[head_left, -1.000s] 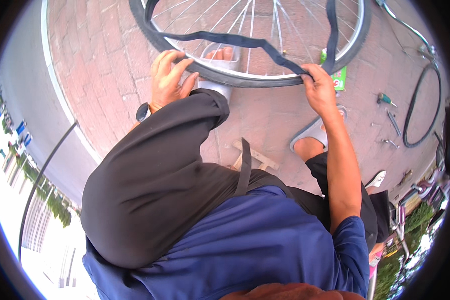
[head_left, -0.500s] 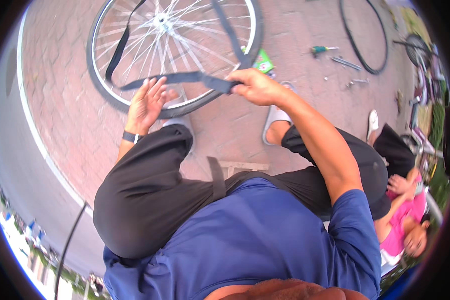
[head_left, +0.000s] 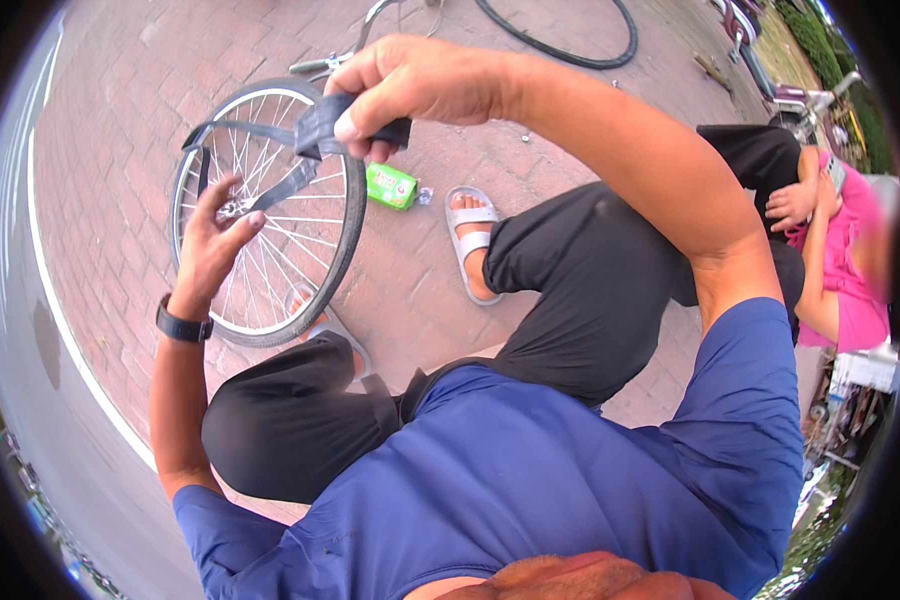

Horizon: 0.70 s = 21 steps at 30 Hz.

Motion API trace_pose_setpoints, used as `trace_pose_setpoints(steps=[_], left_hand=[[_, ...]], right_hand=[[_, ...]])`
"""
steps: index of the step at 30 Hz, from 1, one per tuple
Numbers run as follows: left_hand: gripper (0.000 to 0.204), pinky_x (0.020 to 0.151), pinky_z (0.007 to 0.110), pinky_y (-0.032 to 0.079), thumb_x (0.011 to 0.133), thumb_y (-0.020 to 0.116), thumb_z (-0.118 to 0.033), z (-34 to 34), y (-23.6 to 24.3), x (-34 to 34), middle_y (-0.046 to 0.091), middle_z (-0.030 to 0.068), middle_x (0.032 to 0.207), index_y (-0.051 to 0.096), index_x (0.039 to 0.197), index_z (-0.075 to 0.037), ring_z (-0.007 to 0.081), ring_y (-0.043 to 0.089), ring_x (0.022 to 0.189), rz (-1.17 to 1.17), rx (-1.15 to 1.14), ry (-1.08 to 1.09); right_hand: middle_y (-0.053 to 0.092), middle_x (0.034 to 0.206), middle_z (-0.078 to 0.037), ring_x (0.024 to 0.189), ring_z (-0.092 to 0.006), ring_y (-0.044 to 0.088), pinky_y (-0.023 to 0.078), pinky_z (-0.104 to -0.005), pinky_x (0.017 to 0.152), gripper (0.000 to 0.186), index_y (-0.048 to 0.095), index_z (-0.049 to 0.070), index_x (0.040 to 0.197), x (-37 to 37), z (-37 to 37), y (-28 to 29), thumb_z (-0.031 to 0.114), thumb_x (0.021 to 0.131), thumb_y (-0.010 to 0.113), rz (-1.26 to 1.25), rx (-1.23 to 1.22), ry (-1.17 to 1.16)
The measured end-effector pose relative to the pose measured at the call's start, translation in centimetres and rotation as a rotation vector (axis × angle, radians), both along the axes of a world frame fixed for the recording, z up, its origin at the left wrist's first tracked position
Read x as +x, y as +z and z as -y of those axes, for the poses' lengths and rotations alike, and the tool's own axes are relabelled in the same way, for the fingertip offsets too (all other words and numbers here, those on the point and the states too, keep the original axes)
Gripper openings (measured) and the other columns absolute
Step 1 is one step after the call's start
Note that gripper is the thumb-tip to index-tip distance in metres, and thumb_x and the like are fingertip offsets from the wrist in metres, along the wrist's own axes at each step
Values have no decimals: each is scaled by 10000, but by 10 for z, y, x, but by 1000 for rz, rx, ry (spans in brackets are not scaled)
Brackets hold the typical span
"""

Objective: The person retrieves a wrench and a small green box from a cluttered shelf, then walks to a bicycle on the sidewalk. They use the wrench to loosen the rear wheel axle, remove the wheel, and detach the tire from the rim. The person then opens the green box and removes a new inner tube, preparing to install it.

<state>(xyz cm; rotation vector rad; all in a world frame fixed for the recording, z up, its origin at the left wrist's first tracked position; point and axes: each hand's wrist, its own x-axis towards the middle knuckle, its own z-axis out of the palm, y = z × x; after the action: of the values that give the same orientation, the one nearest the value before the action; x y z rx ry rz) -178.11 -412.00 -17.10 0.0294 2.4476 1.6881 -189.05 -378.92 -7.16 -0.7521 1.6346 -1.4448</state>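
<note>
A flat, deflated black inner tube (head_left: 317, 124) is bunched in my right hand (head_left: 420, 88), raised above the wheel with thumb and fingers closed round the folded rubber. Its loose loop hangs to the left over a spoked bicycle wheel (head_left: 345, 230), which has a grey-black tyre and a silver rim. Lower down and to the left, my left hand (head_left: 210, 245) has its thumb and fingers apart. One strand of the tube passes close above the left thumb; whether they touch I cannot tell. The wheel stands tilted by my left foot.
A green packet (head_left: 390, 187) lies on the brick paving right of the wheel. Farther off are a black tyre (head_left: 570, 55) and a bicycle handlebar (head_left: 370, 25). A person in a pink top (head_left: 850, 260) sits at the right. A white kerb line (head_left: 55, 270) borders the road.
My right hand has lifted the tube up and to the left, bunching it. My left hand has moved left and down. In the view, the wheel sits lower and more tilted.
</note>
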Motion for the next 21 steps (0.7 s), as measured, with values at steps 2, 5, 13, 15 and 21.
trace_pose_setpoints(steps=[2, 5, 13, 15, 21], left_hand=[[778, 1011, 364, 487, 882, 764, -392, -23, 29, -31, 539, 169, 1406, 434, 1484, -27, 253, 618, 1171, -380, -401, -259], [754, 1041, 368, 467, 879, 751, -453, -96, 57, -57, 594, 144, 1341, 486, 1455, -45, 254, 597, 1208, -101, -61, -455], [460, 929, 325, 528, 942, 724, -259, -195, 56, -63, 686, 117, 1105, 616, 1302, 5, 191, 652, 1020, -105, -127, -591], [431, 928, 344, 544, 937, 720, -240, -195, 65, -57, 710, 173, 1117, 636, 1258, 35, 242, 685, 1015, -143, -211, -608], [379, 929, 346, 551, 954, 697, -200, -150, 85, -34, 716, 153, 1116, 637, 1230, 53, 207, 686, 1047, 84, -274, -621]], right_hand=[[676, 825, -37, 723, -88, 639, 530, -224, 669, 215, 687, 1, 985, 6, -26, 23, 187, 878, 691, -71, -75, -64], [656, 856, -33, 721, -75, 620, 492, -222, 624, 209, 679, 6, 1005, 3, -78, 21, 192, 909, 679, -186, -240, -157], [699, 1014, -101, 774, -91, 646, 536, -225, 682, 221, 655, -7, 1160, 23, -213, -27, 111, 983, 595, 36, -503, -534], [698, 1105, -151, 806, -104, 640, 532, -225, 674, 233, 638, -12, 1204, 28, -239, -44, 56, 994, 563, 107, -616, -734], [683, 1103, -172, 731, -101, 577, 488, -211, 609, 191, 609, -11, 1169, 28, -300, -103, 22, 992, 546, 242, -732, -1181]])
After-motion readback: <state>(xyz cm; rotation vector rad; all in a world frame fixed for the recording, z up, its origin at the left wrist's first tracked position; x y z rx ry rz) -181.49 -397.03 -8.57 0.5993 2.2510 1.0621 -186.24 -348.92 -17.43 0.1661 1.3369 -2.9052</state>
